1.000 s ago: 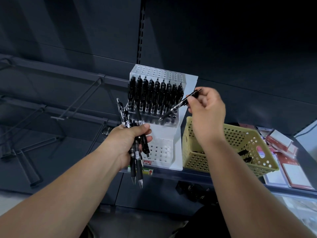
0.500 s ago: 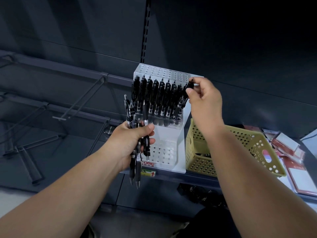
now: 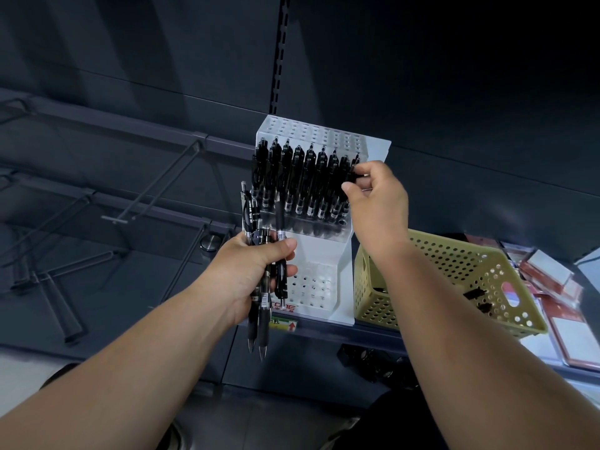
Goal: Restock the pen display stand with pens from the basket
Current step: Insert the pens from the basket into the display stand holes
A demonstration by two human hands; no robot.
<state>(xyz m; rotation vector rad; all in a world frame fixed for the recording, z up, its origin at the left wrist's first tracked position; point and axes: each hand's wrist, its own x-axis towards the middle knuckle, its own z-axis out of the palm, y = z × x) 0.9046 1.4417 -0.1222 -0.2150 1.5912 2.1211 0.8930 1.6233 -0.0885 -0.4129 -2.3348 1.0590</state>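
One black pen (image 3: 351, 177) stands almost upright at the right end of the filled row of pens (image 3: 302, 180) in the white display stand (image 3: 319, 251). Its clicker end is up and its tip is hidden. Your right hand (image 3: 376, 206) pinches its top between thumb and fingers. Your left hand (image 3: 253, 271) grips a bundle of pens (image 3: 264, 315) round the middle, their long axes near vertical and tips pointing down. Just right of the stand, the yellow perforated basket (image 3: 448, 254) rests on the same shelf (image 3: 367, 331).
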